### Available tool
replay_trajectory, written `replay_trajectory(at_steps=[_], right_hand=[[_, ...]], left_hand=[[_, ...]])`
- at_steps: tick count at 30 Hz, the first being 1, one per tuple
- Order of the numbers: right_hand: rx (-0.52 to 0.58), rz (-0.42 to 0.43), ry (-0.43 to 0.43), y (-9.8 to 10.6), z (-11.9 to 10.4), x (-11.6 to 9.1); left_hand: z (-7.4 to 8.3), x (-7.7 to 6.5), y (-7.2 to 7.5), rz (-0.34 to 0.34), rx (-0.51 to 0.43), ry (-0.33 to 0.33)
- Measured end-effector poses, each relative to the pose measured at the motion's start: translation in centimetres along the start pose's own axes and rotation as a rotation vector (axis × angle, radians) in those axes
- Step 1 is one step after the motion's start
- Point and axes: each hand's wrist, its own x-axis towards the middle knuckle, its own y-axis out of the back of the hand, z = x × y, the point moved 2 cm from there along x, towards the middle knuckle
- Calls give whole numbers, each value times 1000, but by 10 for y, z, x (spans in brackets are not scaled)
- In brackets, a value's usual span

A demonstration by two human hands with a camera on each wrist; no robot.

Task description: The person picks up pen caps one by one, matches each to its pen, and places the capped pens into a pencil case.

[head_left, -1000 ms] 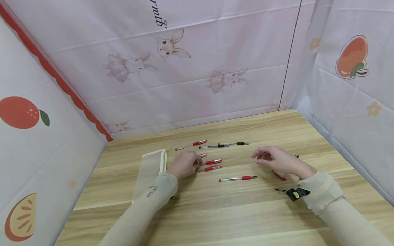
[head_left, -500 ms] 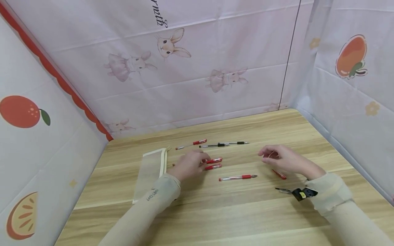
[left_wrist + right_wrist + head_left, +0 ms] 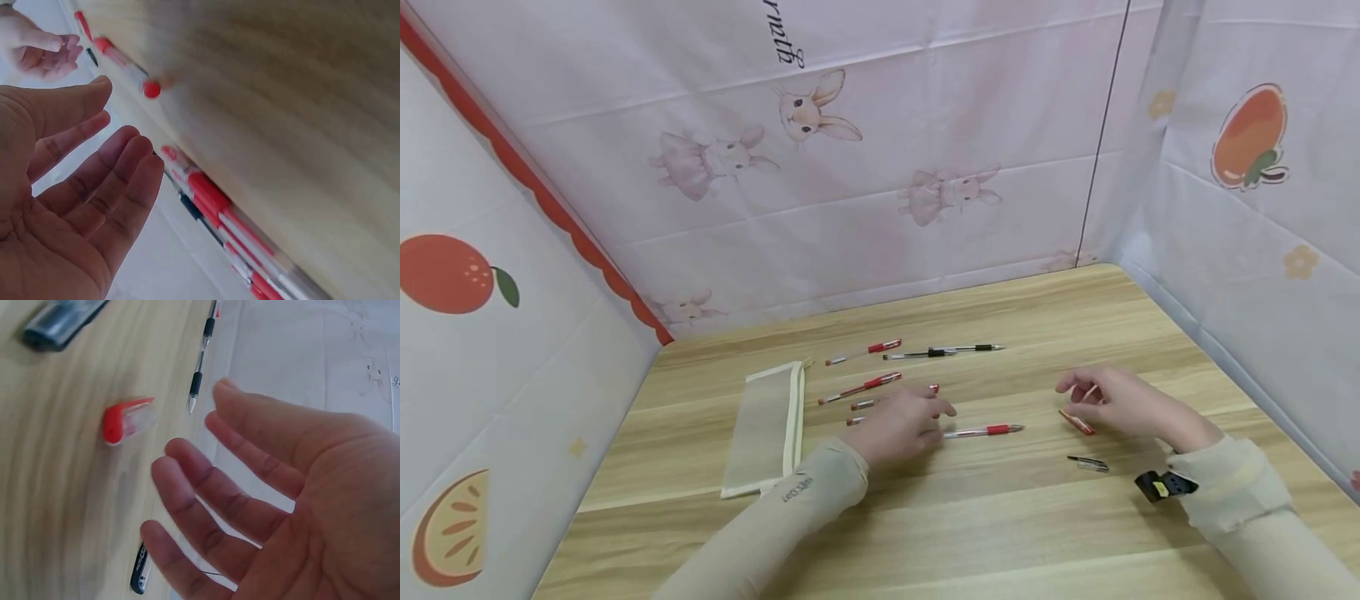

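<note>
My left hand (image 3: 904, 425) hovers over the left part of an uncapped red pen (image 3: 983, 432), its fingers relaxed and holding nothing. In the left wrist view that red pen (image 3: 128, 67) lies beyond the fingertips. Two red pens (image 3: 859, 405) are partly covered by this hand, and another red pen (image 3: 859, 388) lies behind them. On the right, my right hand (image 3: 1123, 406) has loosely bent fingers with nothing between them. Close to its fingertips lies a loose red pen cap (image 3: 1078, 422), also seen in the right wrist view as a red cap (image 3: 122, 422).
A pale mesh zip pouch (image 3: 763, 429) lies on the wooden table at left. Toward the back are a red pen (image 3: 862, 352) and two uncapped black pens (image 3: 967, 348). A black pen cap (image 3: 1087, 463) sits near the right wrist. Fabric-covered walls border the table.
My left hand has moved right, off the red pens and toward the uncapped one; the rear pens it covered now show. My right hand has shifted right and slightly nearer, by the red cap.
</note>
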Motion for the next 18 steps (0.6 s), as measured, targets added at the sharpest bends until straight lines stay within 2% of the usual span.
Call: replay_trajectory(at_steps=[10,18], right_hand=[[-64,-27,-7,-4,5,-8],[-71,-17,-36,-8,6,-9]], left_hand=[[8,6,-9,-47,-36,16],[10,10,-17,-23,43,-6]])
